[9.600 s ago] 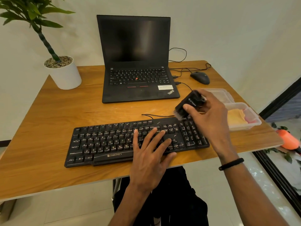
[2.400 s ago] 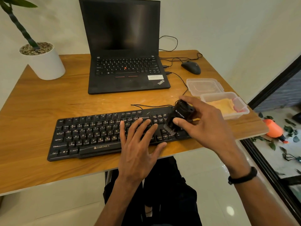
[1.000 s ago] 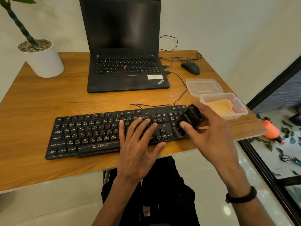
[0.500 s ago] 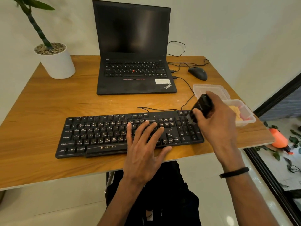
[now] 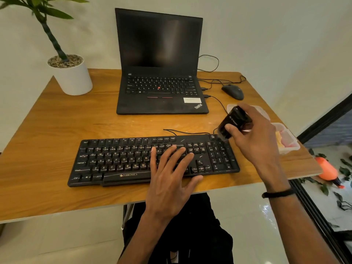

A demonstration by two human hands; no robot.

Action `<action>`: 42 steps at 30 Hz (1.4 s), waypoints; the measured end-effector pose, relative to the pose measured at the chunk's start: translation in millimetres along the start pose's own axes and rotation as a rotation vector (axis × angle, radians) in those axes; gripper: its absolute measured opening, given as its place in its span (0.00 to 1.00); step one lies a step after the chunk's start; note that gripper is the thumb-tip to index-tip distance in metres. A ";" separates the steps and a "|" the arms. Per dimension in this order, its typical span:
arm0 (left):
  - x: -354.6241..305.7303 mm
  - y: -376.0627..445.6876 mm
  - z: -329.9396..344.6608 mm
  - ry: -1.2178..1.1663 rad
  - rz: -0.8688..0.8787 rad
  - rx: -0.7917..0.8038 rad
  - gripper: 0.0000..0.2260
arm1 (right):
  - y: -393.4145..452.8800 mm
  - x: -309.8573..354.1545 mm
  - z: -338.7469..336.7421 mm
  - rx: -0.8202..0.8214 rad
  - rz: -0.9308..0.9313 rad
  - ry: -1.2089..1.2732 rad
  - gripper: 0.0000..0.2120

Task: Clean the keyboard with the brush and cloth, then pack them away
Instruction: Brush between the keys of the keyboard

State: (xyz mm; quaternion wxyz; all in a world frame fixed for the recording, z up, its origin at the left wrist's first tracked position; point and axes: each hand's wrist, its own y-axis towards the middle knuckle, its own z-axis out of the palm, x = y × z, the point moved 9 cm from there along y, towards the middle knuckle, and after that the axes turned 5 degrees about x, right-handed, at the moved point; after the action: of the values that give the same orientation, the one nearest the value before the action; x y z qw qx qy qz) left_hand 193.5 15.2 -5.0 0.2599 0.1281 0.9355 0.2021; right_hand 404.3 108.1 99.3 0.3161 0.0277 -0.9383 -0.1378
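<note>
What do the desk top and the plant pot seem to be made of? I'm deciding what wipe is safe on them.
Desk top: looks like wood or wood-look laminate, warm brown with streaky grain and a slight sheen; the pale edge hints at a veneered board. Plant pot: smooth, plain white, matte; ceramic or plastic, the picture cannot settle which.

A black laptop [image 5: 162, 88] stands open at the far middle of my wooden counter [image 5: 47, 130], its screen dark, a white sticker and a ThinkPad mark on the palm rest. At the far left corner sits a white pot [image 5: 71, 78] topped with pebbles, a green plant [image 5: 45, 16] rising from it. A black mouse [image 5: 232, 91] lies near the far right corner, with thin black cables [image 5: 213, 80] looping between it and the laptop's right side. Beyond the counter's right edge, an orange object [image 5: 326, 169] lies on the floor among scattered leaves.
</note>
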 end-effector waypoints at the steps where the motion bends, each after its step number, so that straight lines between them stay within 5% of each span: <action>1: -0.1 0.2 -1.1 -0.010 -0.003 -0.010 0.28 | -4.7 4.4 4.4 0.076 -0.027 0.125 0.31; 3: 0.1 0.6 -2.4 -0.017 -0.008 -0.024 0.30 | -18.1 22.0 18.6 0.279 -0.135 0.288 0.31; 5: 0.3 0.1 -3.1 -0.025 -0.013 -0.034 0.34 | -31.3 35.9 32.2 0.418 -0.269 0.203 0.31; 8: -0.2 -1.2 -5.0 -0.056 -0.010 -0.056 0.40 | -35.4 45.0 43.0 0.445 -0.361 -0.029 0.33; 14: -0.9 -1.7 -5.8 -0.089 0.011 -0.092 0.46 | -38.6 70.4 62.6 0.525 -0.458 -0.102 0.32; 19: -0.4 -1.3 -4.9 -0.086 0.015 -0.096 0.48 | -23.6 60.5 57.0 0.524 -0.409 -0.368 0.33; 24: -0.4 -1.8 -6.8 -0.098 0.022 -0.108 0.48 | -31.3 78.5 72.5 0.587 -0.445 -0.229 0.31; 30: 0.8 -0.7 -5.9 -0.080 0.014 -0.105 0.50 | -23.5 56.0 33.0 0.389 -0.252 0.118 0.31; 42: 16.2 -9.3 -21.5 0.038 -0.090 -0.095 0.47 | -86.5 52.8 42.6 0.191 -0.202 0.146 0.32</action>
State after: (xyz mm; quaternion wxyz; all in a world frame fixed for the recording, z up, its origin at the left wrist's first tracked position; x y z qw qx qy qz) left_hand 167.2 5.9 0.6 0.2566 0.0696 0.9345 0.2366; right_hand 333.5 28.0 73.8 0.3638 0.1620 -0.9141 -0.0766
